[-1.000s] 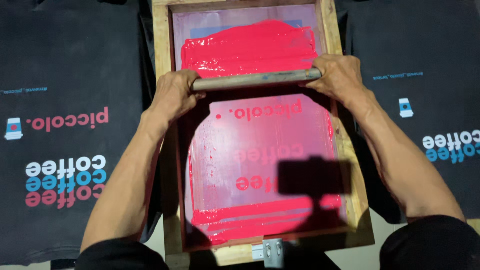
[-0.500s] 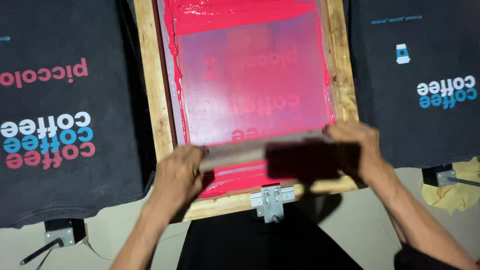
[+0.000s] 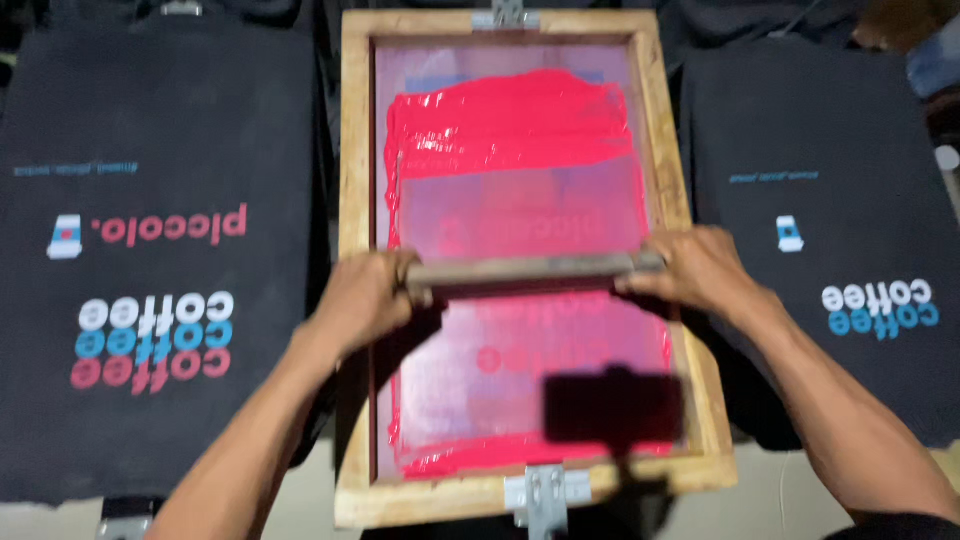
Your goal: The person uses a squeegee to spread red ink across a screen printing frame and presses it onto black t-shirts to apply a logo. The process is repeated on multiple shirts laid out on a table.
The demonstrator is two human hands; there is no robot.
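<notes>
— Where is the squeegee point(image 3: 530, 270) sitting?

— Across the middle of the screen point(image 3: 520, 390), inside the wooden frame point(image 3: 352, 250). Its long axis runs side to side, from one rail of the frame to the other, square to the frame's length.

— And the hands?

— One at each end. The left hand point(image 3: 365, 300) is wrapped shut around the left end of the squeegee, the right hand point(image 3: 700, 270) clamped on the right end, fingers curled over the top. Neither is nearer; the bar lies evenly between them.

— Which way does the ink lie from the bar?

— A thick band of pink ink point(image 3: 510, 120) lies on the far side, toward the top of the frame. A thinner line runs along the near edge, by the metal clamp point(image 3: 545, 492).

— Anything alongside?

— A dark printed shirt point(image 3: 150, 260) lies flat on the left, another shirt point(image 3: 830, 230) on the right, both just beside the frame.
</notes>
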